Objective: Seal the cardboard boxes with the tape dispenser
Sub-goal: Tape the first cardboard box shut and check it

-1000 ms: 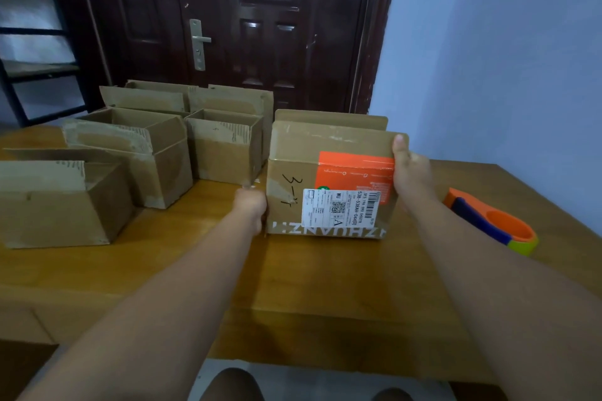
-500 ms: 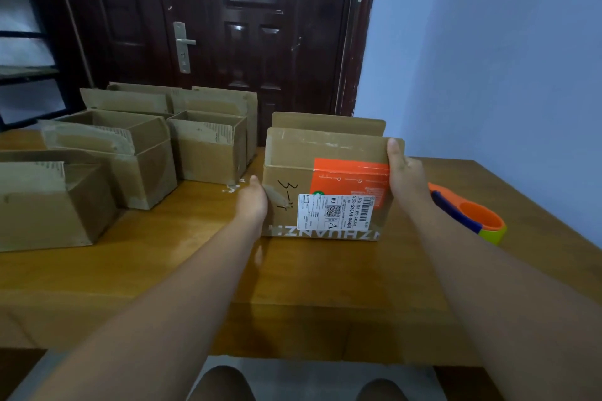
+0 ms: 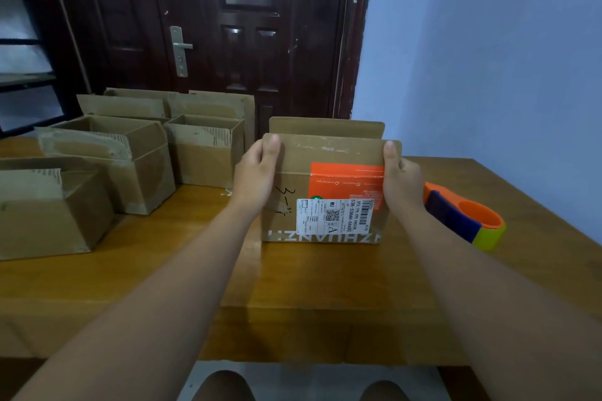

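A cardboard box (image 3: 329,153) with an orange sticker and a white shipping label stands on the wooden table (image 3: 309,283) in front of me. Its near and far flaps stand upright. My left hand (image 3: 257,172) grips the left end of the near flap, thumb over its top edge. My right hand (image 3: 400,177) holds the flap's right end the same way. The tape dispenser (image 3: 469,218), orange, blue and yellow, lies on the table just right of my right wrist, untouched.
Several open cardboard boxes (image 3: 107,159) stand in a cluster on the left half of the table. A dark door (image 3: 247,42) is behind the table and a pale blue wall (image 3: 505,75) runs along the right. My knees show below the table's front edge.
My left hand has risen from the box's lower left corner to the top of the near flap. My right hand stays on the flap's right end. The box has barely shifted.
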